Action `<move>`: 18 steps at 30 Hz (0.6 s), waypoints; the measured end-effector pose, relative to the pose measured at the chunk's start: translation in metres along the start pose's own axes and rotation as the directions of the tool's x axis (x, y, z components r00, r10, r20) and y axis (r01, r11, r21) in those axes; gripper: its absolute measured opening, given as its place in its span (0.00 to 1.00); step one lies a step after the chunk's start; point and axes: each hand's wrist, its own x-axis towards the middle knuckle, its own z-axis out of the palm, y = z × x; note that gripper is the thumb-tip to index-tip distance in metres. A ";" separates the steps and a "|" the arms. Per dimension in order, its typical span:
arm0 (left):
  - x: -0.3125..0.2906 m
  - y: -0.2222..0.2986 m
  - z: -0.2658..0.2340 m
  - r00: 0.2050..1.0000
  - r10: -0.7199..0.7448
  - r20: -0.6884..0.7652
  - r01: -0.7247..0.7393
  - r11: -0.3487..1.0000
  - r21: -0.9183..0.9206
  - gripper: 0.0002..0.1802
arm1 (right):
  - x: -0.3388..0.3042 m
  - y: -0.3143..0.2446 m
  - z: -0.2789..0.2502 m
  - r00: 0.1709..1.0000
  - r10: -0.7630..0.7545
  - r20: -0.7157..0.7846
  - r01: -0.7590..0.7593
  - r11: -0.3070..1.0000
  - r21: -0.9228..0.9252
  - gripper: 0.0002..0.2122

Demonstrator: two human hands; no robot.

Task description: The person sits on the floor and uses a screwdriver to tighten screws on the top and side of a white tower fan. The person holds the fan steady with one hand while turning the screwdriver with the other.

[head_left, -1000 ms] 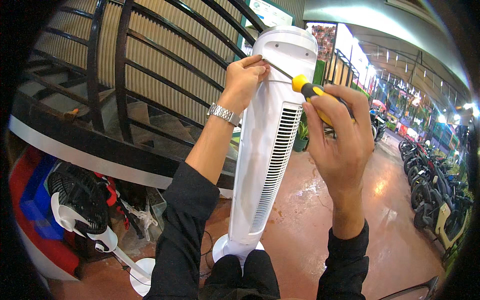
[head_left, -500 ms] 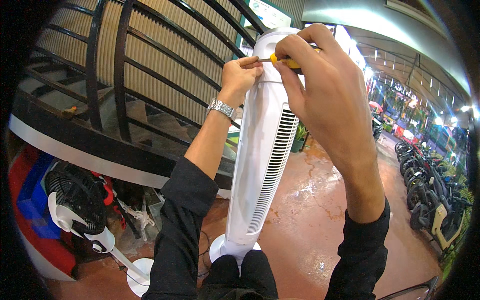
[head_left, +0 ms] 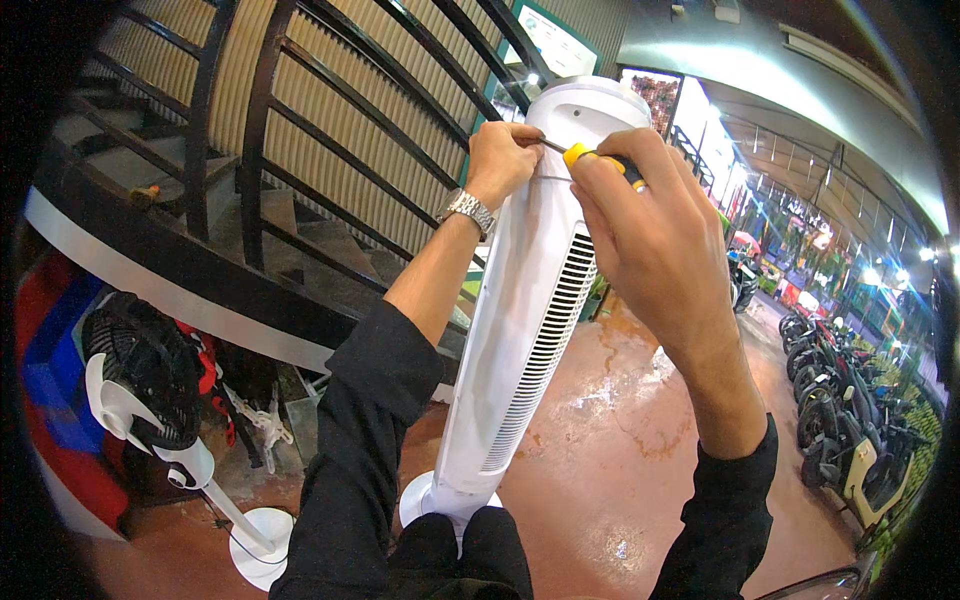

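A tall white tower fan (head_left: 510,330) with a slatted grille stands upright on a round base just in front of my legs. In my right hand (head_left: 660,225) is a screwdriver (head_left: 577,155) with a yellow and black handle, its thin shaft pointing left. My left hand (head_left: 500,160), with a metal watch at the wrist, is closed in a pinch right at the screwdriver's tip, close to the fan's upper body. Whatever lies between those fingertips is too small to make out. A small dark hole shows in the recess at the fan's top.
A black metal railing (head_left: 262,150) edges a curved staircase on the left. Beneath it stands a white pedestal fan (head_left: 195,465) with its black grille off the blades, beside red and blue shapes. Parked motorbikes (head_left: 850,400) line the right side of the reddish floor (head_left: 600,470).
My right hand and the screwdriver have come down a little, and the shaft now slopes up toward my left fingertips. The view has shifted, showing more of the fan's top.
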 end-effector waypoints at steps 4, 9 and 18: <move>0.010 -0.010 0.001 0.999 0.014 0.041 -0.015 1.000 0.008 0.16 | -0.007 0.011 0.005 0.994 -0.074 -0.077 0.073 0.997 -0.010 0.10; 0.017 -0.019 0.001 0.998 0.059 0.014 -0.058 0.998 -0.023 0.16 | 0.003 0.019 0.008 0.997 -0.023 -0.076 0.027 0.998 0.051 0.09; 0.015 -0.020 -0.006 0.984 0.174 0.022 -0.174 0.985 -0.016 0.21 | 0.019 0.034 0.024 0.991 -0.131 0.008 0.131 0.991 -0.023 0.11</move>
